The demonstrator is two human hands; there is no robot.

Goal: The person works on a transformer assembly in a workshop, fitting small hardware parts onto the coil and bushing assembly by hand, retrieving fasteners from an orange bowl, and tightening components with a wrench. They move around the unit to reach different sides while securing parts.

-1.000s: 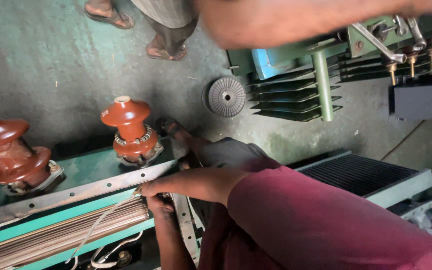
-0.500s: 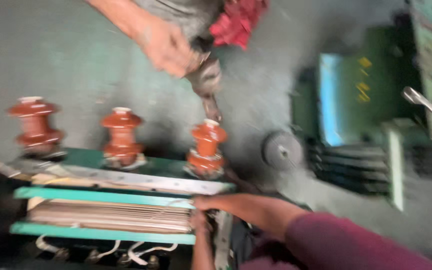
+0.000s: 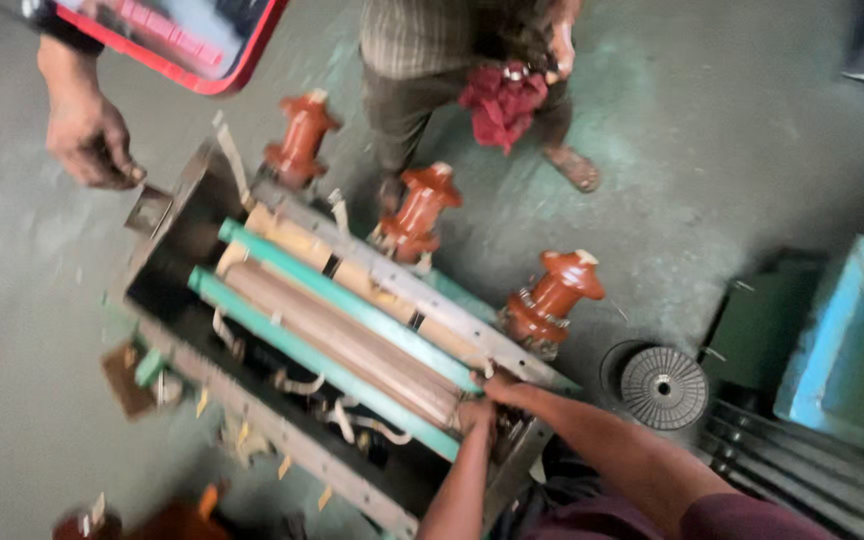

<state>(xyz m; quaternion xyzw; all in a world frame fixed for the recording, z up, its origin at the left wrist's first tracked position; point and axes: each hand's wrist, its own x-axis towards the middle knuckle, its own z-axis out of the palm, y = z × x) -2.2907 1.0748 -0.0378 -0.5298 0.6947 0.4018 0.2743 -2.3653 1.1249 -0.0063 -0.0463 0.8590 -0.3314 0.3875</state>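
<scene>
**Both hands set on the near end of the transformer core**

The transformer core (image 3: 352,340) is laid aslant on the grey floor (image 3: 712,160). Its near end is gripped by the left hand (image 3: 475,415) — fingers curled on the green bar (image 3: 322,360) — and by the right hand (image 3: 504,390) at the steel rail (image 3: 402,290). Three brown insulators (image 3: 552,295) are carried along that rail — a co-worker's hand (image 3: 87,135) is held by the far end.
</scene>
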